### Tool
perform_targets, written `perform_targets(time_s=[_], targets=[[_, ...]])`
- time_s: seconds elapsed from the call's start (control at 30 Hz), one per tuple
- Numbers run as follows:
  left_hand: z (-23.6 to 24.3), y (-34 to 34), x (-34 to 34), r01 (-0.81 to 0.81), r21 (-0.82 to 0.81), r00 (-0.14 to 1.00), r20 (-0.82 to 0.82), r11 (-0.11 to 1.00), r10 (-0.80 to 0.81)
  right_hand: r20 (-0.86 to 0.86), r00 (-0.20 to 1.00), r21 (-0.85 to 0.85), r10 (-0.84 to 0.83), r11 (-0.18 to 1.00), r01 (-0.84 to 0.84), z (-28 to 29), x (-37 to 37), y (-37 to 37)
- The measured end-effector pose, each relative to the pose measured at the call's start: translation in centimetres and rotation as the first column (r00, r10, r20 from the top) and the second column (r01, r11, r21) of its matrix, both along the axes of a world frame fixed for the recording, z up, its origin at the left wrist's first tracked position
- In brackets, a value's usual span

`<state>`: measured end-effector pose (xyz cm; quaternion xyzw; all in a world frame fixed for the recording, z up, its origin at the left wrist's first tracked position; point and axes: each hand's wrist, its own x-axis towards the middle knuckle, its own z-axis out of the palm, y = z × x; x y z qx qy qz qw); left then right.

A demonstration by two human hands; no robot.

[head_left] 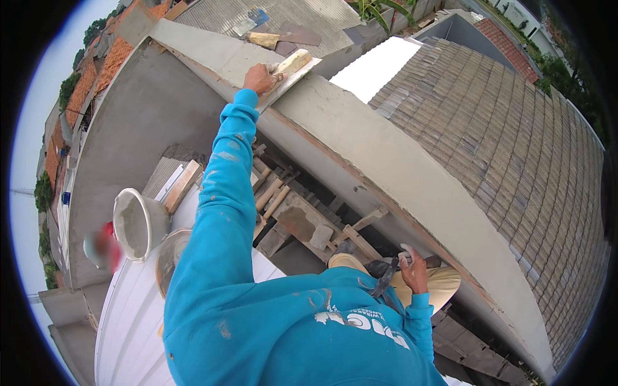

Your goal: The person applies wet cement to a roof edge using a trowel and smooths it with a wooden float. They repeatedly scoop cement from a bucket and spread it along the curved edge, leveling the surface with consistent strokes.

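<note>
At the far end of my outstretched left arm, my left hand (261,78) is closed round a plastering float (295,63). The float has a pale flat board and a worn wooden handle, and it rests on the grey rendered top of a long curved wall (386,138). My right hand (415,270) is low beside my knees, its fingers curled and coated with pale cement. A dark, narrow object (385,278) lies beside that hand; whether the fingers hold it cannot be made out. Cement smears mark my blue sleeve.
A pale bucket (136,225) and a second round container (170,257), partly behind my arm, stand at left on white corrugated sheeting (129,321). Timber pieces and blocks (296,222) fill the gap below me. A tiled roof (489,135) slopes beyond the wall. A blurred red shape (111,241) is beside the bucket.
</note>
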<state>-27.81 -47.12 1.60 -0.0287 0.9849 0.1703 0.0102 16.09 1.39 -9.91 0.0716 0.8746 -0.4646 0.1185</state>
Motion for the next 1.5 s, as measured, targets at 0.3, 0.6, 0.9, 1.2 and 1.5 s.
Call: perform_targets(time_s=[0.3, 0.6, 0.9, 1.2, 1.5], targets=[[0.4, 8.0, 8.0, 0.062, 0.039, 0.998, -0.011, 0.997, -0.062, 0.069, 0.995, -0.081, -0.073, 0.994, 0.079, -0.8, 2.1, 1.2], [1.4, 20.2, 15.8, 0.119, -0.001, 0.989, -0.093, 0.993, -0.118, -0.058, 0.987, -0.125, -0.148, 0.982, 0.140, -0.5, 4.7, 2.1], [0.2, 31.2, 24.5, 0.312, 0.089, 0.920, -0.277, 0.946, -0.277, -0.065, 0.975, -0.121, -0.215, 0.971, 0.206, -1.2, 6.2, 2.7], [0.7, 28.8, 21.9, 0.304, -0.070, 0.895, -0.320, 0.950, -0.310, 0.013, 0.983, -0.009, -0.183, 0.983, 0.183, -0.5, 6.0, 3.1], [-0.9, 18.9, 12.9, 0.133, -0.170, 0.922, -0.341, 0.976, -0.185, 0.035, 0.984, -0.026, -0.175, 0.984, 0.176, -1.0, 5.3, 2.9]])
